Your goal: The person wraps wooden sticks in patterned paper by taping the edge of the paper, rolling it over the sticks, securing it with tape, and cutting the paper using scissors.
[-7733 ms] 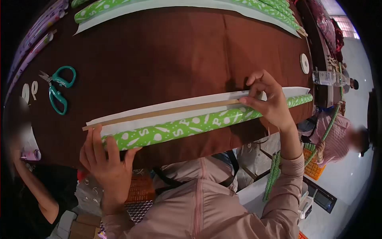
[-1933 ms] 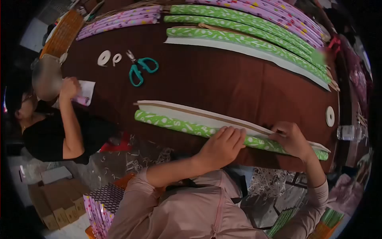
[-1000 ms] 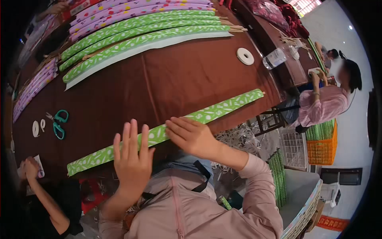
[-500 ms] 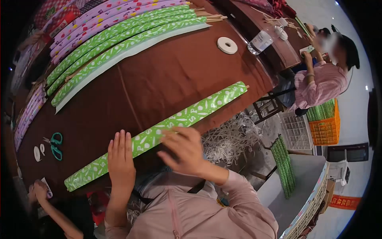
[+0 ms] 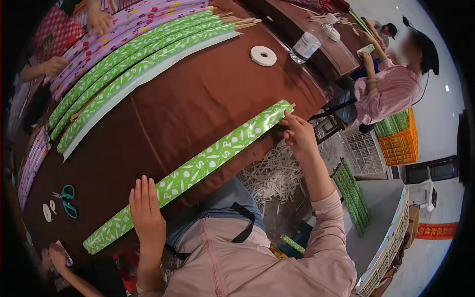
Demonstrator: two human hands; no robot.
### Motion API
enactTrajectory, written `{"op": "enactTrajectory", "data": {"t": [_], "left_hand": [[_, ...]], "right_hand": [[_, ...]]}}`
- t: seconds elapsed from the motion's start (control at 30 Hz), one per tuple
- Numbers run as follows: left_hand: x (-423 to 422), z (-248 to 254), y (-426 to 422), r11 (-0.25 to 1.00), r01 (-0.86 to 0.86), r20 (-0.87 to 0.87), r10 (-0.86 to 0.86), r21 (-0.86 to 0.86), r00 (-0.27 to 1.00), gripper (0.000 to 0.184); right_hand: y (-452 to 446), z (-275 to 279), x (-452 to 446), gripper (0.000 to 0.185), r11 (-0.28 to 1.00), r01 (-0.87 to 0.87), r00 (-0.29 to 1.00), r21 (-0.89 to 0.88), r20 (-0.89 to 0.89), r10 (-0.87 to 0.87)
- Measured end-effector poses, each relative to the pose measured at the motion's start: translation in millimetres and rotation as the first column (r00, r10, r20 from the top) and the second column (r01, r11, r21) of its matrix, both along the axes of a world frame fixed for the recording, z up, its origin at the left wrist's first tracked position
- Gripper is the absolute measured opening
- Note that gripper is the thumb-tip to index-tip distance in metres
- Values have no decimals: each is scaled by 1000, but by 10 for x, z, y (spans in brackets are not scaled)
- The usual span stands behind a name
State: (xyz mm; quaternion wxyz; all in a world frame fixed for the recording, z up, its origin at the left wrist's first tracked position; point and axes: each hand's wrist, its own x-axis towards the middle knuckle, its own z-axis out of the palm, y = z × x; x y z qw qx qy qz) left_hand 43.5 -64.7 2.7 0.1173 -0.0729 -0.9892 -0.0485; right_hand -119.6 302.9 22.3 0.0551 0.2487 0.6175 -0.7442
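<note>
A green roll with white print lies slantwise on the brown table, close to its front edge. My left hand rests flat on the roll's lower left part, fingers stretched out and side by side. Near the roll's upper right end is my right hand, its fingers partly bent and apart, fingertips at the roll's edge. A thin stick end pokes out of the roll there. No white lining shows on this roll.
Green rolls and purple rolls lie at the back left, with other people's hands there. Teal scissors and white tape rolls are on the table. A bottle stands back right; a person in pink is beyond.
The roll, earlier open with white lining and a strip showing, is now wound closed. My right hand has moved from its middle to the right end; my left hand stays on the roll.
</note>
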Motion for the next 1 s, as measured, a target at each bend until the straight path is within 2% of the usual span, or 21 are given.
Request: {"op": "enactTrajectory", "data": {"t": [0.23, 0.33, 0.37, 0.43, 0.57, 0.63, 0.7, 0.73, 0.8, 0.87, 0.93, 1.0], "left_hand": [[4, -16, -8, 1000, 18, 7, -18, -11, 1000, 55], [-9, 28, -22, 1000, 18, 19, -17, -12, 1000, 57], [-17, 74, -39, 1000, 20, 58, -20, 3, 998, 58], [-34, 141, -79, 1000, 19, 98, -20, 17, 995, 58], [-80, 218, -228, 998, 55, 169, -57, 14, 984, 56], [-75, 200, -293, 998, 62, 182, -61, 0, 981, 54], [-56, 160, -359, 994, 53, 162, -68, 96, 984, 46], [-48, 142, -359, 994, 55, 167, -71, 95, 983, 46], [-40, 109, -352, 995, 94, 38, -96, 37, 995, 38], [-41, 134, -328, 995, 102, 18, -102, 2, 995, 38], [-30, 107, -317, 993, 111, -5, -111, -25, 994, 38], [3, 25, -349, 990, 116, -31, -119, -77, 992, 45]], "right_hand": [[264, -5, -235, 24, 997, 53, 998, 53, -32, -51], [307, 32, -293, 12, 974, -20, 997, 225, -67, 36], [316, 37, -328, 12, 974, -15, 997, 224, -70, 31], [329, 34, -399, 11, 952, -53, 978, 301, -179, 110], [318, 14, -434, 11, 960, -75, 991, 270, -90, 102], [309, -45, -417, 11, 968, -76, 978, 240, -169, 119], [311, -61, -402, 11, 973, -69, 981, 222, -161, 107], [310, -60, -393, 11, 976, -67, 982, 205, -158, 101], [291, -55, -366, 12, 984, -52, 982, 171, -170, 81], [288, -74, -332, 13, 990, -37, 982, 136, -178, 61], [327, -75, -307, 12, 961, -103, 978, 256, -151, 145], [369, -150, -316, 12, 953, -104, 976, 286, -156, 154]]}}
